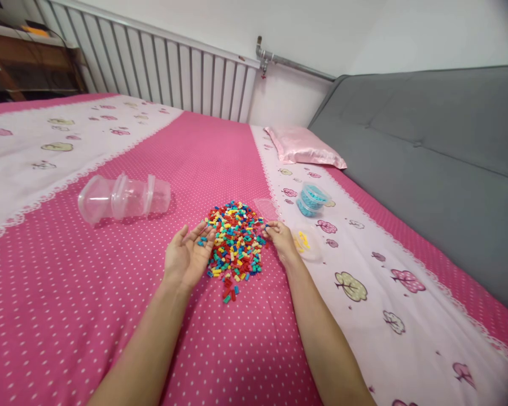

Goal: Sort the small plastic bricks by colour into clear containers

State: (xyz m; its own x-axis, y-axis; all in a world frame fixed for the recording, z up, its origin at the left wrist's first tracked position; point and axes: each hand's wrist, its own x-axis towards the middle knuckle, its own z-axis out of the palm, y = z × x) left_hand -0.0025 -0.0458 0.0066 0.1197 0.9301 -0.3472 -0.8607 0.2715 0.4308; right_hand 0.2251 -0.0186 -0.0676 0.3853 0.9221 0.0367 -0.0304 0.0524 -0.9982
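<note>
A heap of small mixed-colour building bricks [237, 239] lies on the pink dotted bedspread between my hands. My left hand [188, 256] is turned palm up at the heap's left edge, its fingers loosely curled. A few blue building bricks [202, 241] rest in it. On the heap's right side, my right hand [280, 239] pinches what looks like a small blue brick [266, 226] between thumb and fingertips. Just beyond that hand stands a clear tub [315, 251] with a few yellow bricks [302, 241] in it.
A clear tub of light-blue bricks [311, 200] stands farther right. Beyond the heap lies a flat clear lid [266, 208]. Several nested clear tubs [125, 197] lie sideways at left. A pink pillow [305, 146] rests near the grey headboard [419, 124]; a radiator [165, 67] lines the wall.
</note>
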